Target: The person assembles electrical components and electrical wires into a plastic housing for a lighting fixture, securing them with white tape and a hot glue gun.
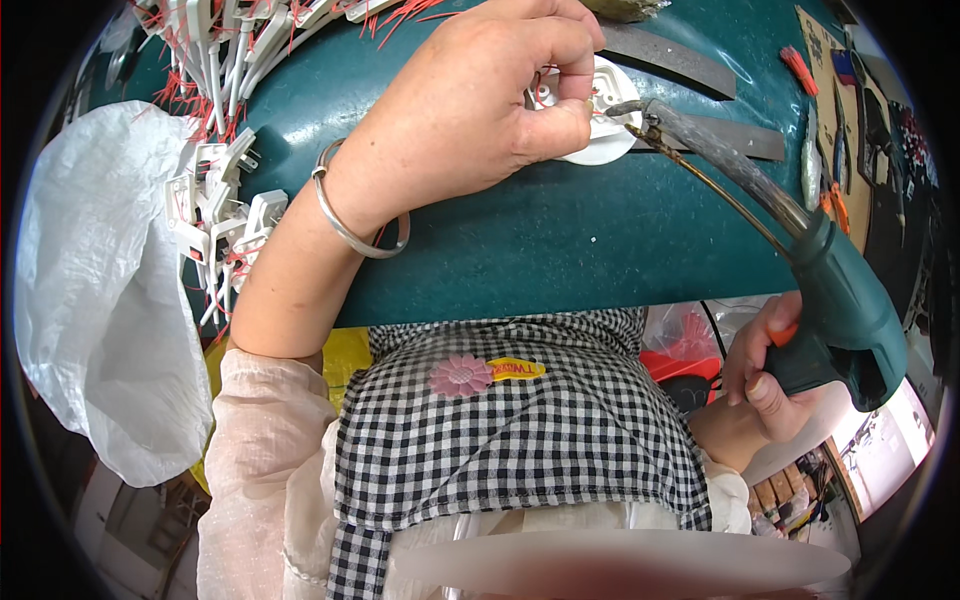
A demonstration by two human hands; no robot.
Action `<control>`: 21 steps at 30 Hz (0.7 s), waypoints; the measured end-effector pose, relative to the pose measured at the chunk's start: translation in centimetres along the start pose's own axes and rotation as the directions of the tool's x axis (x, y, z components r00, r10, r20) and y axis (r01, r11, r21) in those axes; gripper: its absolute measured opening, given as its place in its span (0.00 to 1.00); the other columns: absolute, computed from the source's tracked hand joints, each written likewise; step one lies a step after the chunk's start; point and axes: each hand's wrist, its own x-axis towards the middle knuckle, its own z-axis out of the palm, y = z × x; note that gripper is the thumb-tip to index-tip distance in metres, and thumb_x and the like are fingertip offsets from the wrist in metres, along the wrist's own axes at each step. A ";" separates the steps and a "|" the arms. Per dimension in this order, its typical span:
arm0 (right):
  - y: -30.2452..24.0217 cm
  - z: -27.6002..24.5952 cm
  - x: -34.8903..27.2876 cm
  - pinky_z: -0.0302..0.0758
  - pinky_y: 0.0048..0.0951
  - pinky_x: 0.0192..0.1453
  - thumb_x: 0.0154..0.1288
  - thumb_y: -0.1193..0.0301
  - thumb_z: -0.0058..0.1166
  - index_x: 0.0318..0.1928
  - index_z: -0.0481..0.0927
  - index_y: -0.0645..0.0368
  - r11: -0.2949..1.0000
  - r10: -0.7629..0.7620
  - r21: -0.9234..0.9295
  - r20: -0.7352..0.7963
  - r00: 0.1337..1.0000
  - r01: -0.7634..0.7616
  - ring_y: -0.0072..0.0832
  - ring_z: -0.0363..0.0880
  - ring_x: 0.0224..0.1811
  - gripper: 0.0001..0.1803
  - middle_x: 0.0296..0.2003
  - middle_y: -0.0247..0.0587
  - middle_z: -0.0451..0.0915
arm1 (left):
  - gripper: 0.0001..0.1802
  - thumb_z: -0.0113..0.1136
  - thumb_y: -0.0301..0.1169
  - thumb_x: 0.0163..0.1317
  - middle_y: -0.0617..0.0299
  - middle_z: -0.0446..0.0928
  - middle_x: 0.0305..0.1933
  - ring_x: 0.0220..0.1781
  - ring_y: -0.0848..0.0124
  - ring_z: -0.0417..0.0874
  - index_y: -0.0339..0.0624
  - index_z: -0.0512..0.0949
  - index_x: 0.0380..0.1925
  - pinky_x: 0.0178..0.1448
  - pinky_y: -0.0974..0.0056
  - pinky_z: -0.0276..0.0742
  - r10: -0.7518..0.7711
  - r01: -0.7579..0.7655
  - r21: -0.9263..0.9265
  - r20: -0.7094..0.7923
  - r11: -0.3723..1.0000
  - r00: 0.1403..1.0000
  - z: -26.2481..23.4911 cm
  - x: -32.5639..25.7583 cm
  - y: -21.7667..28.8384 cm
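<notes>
The person's right hand point(768, 375) grips a green soldering gun point(845, 290), its tip at the round white part point(616, 86) on the table point(500, 240). The left hand point(490, 95) curls over that part; whether it pinches anything cannot be told.

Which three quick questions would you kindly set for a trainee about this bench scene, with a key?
1. Multiple choice: which hand grips the green soldering gun?
a) left
b) right

2. True or false: the metal bangle is on the right wrist.

3. Fill in the missing word: the left hand is at a white part whose outer edge is ____.

Key:
1. b, the right hand.
2. False; the metal bangle is on the left wrist.
3. Round.
</notes>
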 end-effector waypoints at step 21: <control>0.0 -1.1 0.7 0.65 0.18 0.13 0.45 0.76 0.68 0.43 0.64 0.73 0.999 0.019 0.040 0.154 0.988 -0.025 0.21 0.65 0.12 0.29 0.19 0.42 0.67 | 0.07 0.61 0.24 0.50 0.54 0.72 0.42 0.36 0.65 0.76 0.37 0.71 0.25 0.40 0.68 0.73 -0.007 0.007 -0.005 -0.005 1.000 1.000 0.1 0.0 -0.1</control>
